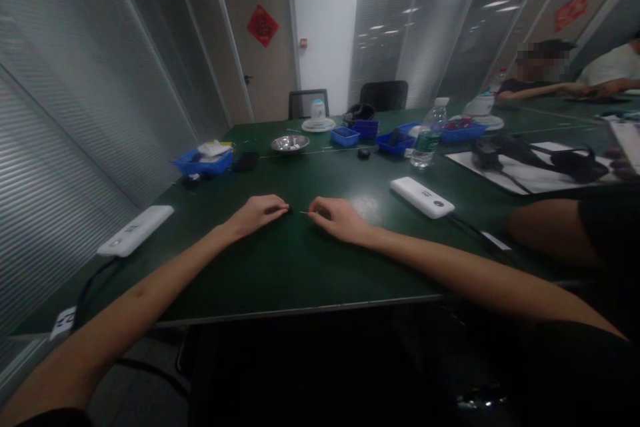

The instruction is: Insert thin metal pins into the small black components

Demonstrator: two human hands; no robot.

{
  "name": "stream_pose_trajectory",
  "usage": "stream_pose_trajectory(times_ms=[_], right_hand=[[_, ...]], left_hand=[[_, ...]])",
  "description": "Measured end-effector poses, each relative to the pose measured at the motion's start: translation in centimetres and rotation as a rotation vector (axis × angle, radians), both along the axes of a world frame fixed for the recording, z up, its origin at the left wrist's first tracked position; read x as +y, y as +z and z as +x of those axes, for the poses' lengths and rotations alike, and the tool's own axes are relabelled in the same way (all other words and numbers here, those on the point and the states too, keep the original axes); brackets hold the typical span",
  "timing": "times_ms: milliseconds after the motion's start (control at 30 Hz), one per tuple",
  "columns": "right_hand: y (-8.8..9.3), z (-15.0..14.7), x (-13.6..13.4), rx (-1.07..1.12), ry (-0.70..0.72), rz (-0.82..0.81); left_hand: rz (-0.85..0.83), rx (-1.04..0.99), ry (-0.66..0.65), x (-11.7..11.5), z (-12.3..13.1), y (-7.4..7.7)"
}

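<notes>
Both of my hands rest low over the green table (280, 260), fingertips facing each other with a small gap between. My left hand (260, 211) pinches a tiny dark piece (290, 209), too small to name. In my right hand (337, 219), thumb and fingers close on a thin pale pin-like piece (303, 213) that points left toward the dark piece. The two pieces look apart. What lies inside the curled fingers of either hand is hidden.
White power banks with cables lie left (137, 230) and right (423, 197). Farther back stand a metal dish (290, 144), blue trays (345, 136) and a water bottle (429, 137). On the right are a headset on a white board (463, 163) and a neighbour's arm (545, 230).
</notes>
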State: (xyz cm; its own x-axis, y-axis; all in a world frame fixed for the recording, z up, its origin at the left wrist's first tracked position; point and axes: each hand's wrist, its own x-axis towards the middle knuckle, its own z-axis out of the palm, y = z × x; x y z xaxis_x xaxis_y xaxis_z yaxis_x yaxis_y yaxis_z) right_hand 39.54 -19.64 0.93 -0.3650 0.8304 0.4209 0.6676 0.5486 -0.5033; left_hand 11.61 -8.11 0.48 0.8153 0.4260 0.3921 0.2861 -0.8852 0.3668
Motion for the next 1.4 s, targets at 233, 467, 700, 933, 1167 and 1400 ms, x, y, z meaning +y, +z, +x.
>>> stream_pose_trajectory(times_ms=[233,467,700,933,1167,1400], right_hand=[[-0.1,-0.1,-0.1,-0.010,-0.007,0.002],[0.1,-0.2,-0.3,-0.035,-0.047,-0.010],[0.3,-0.3,-0.4,-0.076,-0.088,-0.039],[0.5,-0.3,-0.5,-0.112,-0.045,-0.042],[0.4,-0.3,-0.6,-0.150,0.018,0.001],[0.0,-0.2,-0.5,-0.180,0.070,0.060]], left_hand=[[-0.008,-0.047,-0.164,-2.3,1.7,-0.5],[-0.058,-0.043,-0.052,-2.4,1.5,-0.4],[-0.096,-0.019,-0.053,-2.6,1.8,0.1],[-0.181,-0.024,-0.065,-2.7,1.8,0.1],[-0.191,-0.015,-0.099,-3.0,1.9,0.1],[-0.281,-0.022,-0.108,-2.8,2.1,-0.1]])
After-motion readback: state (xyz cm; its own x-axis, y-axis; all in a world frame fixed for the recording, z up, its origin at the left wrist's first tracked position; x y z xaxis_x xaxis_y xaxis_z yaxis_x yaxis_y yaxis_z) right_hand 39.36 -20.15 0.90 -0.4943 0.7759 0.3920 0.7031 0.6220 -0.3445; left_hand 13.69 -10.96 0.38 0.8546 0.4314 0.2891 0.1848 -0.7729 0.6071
